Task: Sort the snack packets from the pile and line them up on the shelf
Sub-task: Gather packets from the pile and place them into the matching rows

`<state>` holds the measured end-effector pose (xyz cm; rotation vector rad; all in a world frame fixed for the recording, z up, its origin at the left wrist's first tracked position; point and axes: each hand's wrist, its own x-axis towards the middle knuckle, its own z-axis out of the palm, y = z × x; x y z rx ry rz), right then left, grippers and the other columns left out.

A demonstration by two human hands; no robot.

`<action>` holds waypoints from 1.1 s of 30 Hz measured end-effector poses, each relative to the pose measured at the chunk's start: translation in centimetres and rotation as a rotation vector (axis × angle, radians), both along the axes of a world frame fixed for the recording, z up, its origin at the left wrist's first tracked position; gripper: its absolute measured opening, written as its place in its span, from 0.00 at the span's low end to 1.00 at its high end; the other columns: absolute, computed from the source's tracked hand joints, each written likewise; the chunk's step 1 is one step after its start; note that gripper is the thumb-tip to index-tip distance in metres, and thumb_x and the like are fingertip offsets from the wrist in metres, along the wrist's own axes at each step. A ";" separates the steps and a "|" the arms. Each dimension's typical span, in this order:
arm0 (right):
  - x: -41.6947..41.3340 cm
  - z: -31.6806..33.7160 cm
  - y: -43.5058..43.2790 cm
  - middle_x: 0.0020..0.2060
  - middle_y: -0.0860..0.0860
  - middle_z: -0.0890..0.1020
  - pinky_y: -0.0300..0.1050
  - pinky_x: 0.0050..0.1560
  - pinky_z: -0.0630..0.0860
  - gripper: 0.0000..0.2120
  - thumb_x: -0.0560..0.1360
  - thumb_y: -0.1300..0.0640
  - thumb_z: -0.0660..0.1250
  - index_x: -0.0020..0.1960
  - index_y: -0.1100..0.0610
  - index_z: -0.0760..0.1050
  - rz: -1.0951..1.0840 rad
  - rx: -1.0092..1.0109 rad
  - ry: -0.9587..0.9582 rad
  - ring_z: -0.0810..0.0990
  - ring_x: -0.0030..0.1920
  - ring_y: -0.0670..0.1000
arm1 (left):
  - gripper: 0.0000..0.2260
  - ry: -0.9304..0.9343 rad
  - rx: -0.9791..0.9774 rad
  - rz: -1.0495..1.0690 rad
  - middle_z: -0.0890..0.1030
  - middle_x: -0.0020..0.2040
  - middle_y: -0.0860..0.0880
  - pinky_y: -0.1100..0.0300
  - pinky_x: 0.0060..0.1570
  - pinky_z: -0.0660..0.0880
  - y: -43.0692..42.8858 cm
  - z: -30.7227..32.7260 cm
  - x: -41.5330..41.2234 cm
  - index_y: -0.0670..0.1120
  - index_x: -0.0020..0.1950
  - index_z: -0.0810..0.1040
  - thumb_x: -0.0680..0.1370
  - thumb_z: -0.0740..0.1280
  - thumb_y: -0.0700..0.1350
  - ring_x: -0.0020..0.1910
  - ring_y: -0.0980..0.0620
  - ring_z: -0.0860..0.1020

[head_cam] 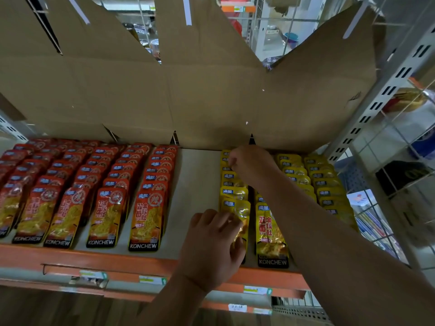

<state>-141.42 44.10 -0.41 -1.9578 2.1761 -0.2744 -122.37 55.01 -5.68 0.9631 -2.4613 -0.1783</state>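
Observation:
Red snack packets (146, 222) lie in several overlapping rows on the left of the shelf (197, 180). Yellow snack packets (270, 234) fill rows on the right. My left hand (211, 248) grips the front packet of the leftmost yellow row (235, 191) near the shelf's front edge. My right hand (249, 163) reaches over the yellow rows to the back of that same row, fingers pinched on the top edges of the rear packets. My right forearm hides part of the middle yellow row.
A bare strip of white shelf runs between red and yellow packets. Torn cardboard (188, 90) stands behind the shelf. An orange front rail (94, 260) carries price tags. A slotted metal upright (376, 102) and wire racks (400, 184) stand at right.

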 end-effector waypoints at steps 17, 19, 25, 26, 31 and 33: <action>-5.2 0.9 8.1 0.44 0.48 0.83 0.42 0.39 0.75 0.06 0.77 0.57 0.68 0.51 0.52 0.83 -0.256 -0.280 -0.228 0.80 0.42 0.49 | 0.12 -0.029 0.014 0.002 0.79 0.52 0.53 0.51 0.48 0.74 0.0 -0.1 0.1 0.52 0.54 0.82 0.73 0.68 0.52 0.49 0.48 0.76; -5.9 0.1 9.6 0.47 0.48 0.82 0.39 0.38 0.71 0.06 0.77 0.58 0.70 0.53 0.52 0.83 -0.261 -0.270 -0.241 0.79 0.44 0.48 | 0.12 -0.032 0.005 -0.001 0.79 0.51 0.53 0.51 0.48 0.74 0.1 -0.1 0.1 0.51 0.54 0.83 0.73 0.68 0.52 0.49 0.48 0.76; -7.3 -0.6 12.6 0.48 0.49 0.81 0.41 0.39 0.67 0.07 0.77 0.60 0.70 0.54 0.55 0.84 -0.313 -0.285 -0.252 0.77 0.43 0.49 | 0.12 -0.006 -0.020 -0.009 0.79 0.52 0.53 0.49 0.48 0.73 0.2 -0.3 0.1 0.50 0.54 0.83 0.73 0.67 0.51 0.49 0.47 0.77; -7.4 -0.7 13.0 0.49 0.50 0.82 0.41 0.39 0.68 0.07 0.77 0.61 0.70 0.53 0.55 0.84 -0.321 -0.287 -0.262 0.77 0.43 0.49 | 0.12 -0.001 -0.026 -0.010 0.80 0.52 0.53 0.49 0.48 0.73 0.2 -0.3 0.1 0.50 0.54 0.83 0.74 0.67 0.50 0.49 0.47 0.77; -7.9 -1.2 15.6 0.45 0.50 0.83 0.50 0.44 0.79 0.07 0.73 0.62 0.71 0.49 0.53 0.84 -0.294 -0.345 -0.226 0.80 0.43 0.51 | 0.11 0.026 -0.078 -0.003 0.80 0.51 0.53 0.49 0.48 0.74 0.3 -0.3 0.1 0.50 0.53 0.83 0.73 0.67 0.49 0.49 0.47 0.78; -7.4 -1.2 16.8 0.48 0.51 0.83 0.50 0.47 0.79 0.08 0.74 0.61 0.72 0.52 0.54 0.84 -0.319 -0.352 -0.229 0.81 0.47 0.53 | 0.11 0.044 -0.101 0.011 0.81 0.51 0.53 0.49 0.49 0.73 0.3 -0.3 0.0 0.50 0.53 0.83 0.72 0.68 0.48 0.49 0.47 0.78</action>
